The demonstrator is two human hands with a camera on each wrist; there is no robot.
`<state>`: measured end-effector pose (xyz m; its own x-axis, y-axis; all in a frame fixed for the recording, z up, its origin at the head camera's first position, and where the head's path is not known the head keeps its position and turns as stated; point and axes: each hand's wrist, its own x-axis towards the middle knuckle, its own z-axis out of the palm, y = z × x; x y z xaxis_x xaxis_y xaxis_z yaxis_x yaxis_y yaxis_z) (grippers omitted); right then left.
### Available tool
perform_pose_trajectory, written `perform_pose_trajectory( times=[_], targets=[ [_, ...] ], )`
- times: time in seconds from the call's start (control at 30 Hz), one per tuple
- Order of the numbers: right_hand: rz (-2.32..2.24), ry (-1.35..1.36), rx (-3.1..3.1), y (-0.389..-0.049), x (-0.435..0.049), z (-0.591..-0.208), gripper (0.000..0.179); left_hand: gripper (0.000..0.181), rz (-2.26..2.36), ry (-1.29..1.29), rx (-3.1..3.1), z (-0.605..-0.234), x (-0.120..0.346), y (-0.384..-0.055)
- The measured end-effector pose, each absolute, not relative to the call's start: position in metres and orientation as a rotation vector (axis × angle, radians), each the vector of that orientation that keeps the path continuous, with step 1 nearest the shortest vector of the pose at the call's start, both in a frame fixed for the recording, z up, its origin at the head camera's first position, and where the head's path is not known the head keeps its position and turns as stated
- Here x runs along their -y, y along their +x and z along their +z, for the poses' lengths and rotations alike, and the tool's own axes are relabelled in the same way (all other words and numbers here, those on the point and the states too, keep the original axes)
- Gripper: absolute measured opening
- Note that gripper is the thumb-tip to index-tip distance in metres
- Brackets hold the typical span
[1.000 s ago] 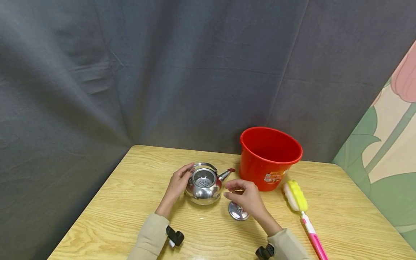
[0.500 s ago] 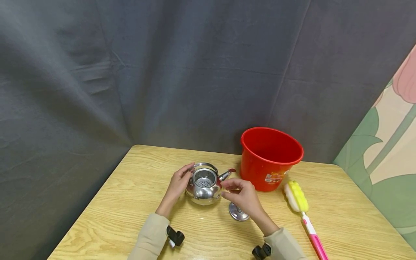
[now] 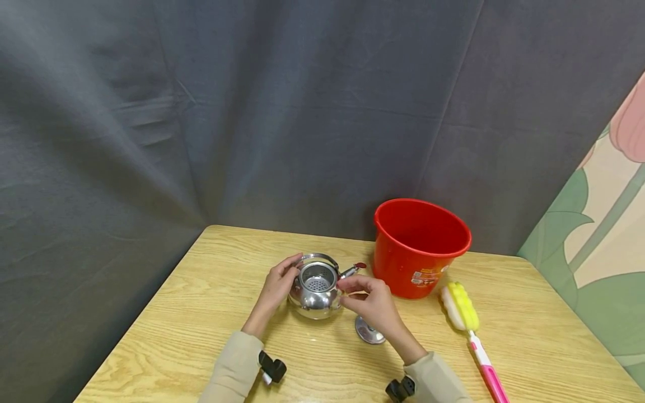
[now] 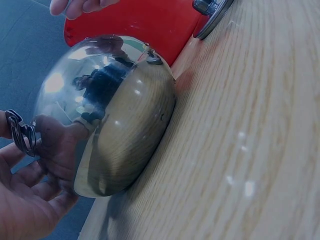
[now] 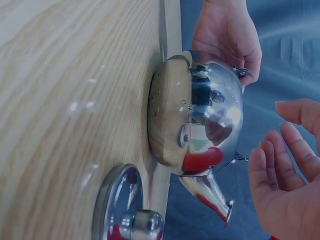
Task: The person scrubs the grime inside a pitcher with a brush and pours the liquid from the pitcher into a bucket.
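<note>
A shiny steel teapot [image 3: 313, 305] stands on the table without its lid, showing a perforated strainer [image 3: 318, 283] inside. My left hand [image 3: 276, 285] grips its left side by the handle's hinge; in the left wrist view its fingers curve against the pot's body [image 4: 105, 115]. At the opposite side, my right hand [image 3: 374, 305] hovers close beside the spout [image 3: 350, 273], overlapping the pot in the head view. The right wrist view shows that hand [image 5: 287, 175] with loosely bent fingers and nothing between them. Partly hidden under the right hand lies the round steel lid [image 3: 369, 332], knob up.
Behind the right hand stands a red bucket [image 3: 415, 263]. A brush with a yellow and white sponge head [image 3: 461, 305] and pink handle [image 3: 492, 380] lies to the right. Grey cloth [image 3: 302, 123] hangs along the table's back edge.
My right hand has moved left, from above the lid to right beside the teapot. The left hand and the teapot have stayed in place.
</note>
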<state>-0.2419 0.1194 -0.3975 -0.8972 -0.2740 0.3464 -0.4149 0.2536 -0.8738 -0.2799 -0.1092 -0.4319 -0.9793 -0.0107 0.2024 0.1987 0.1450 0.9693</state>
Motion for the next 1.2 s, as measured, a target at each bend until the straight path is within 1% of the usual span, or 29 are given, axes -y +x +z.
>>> perform_pose_trajectory(
  times=[0.57,1.2],
  targets=[
    [1.680,0.681,2.410,-0.246,-0.108,-0.392,0.024,0.044,-1.936,-0.168,2.252,-0.432,0.109,-0.279],
    [1.657,0.766,2.388,-0.251,-0.094,-0.387,0.022,0.044,-1.941,-0.169,2.255,-0.430,0.108,-0.279]
  ],
)
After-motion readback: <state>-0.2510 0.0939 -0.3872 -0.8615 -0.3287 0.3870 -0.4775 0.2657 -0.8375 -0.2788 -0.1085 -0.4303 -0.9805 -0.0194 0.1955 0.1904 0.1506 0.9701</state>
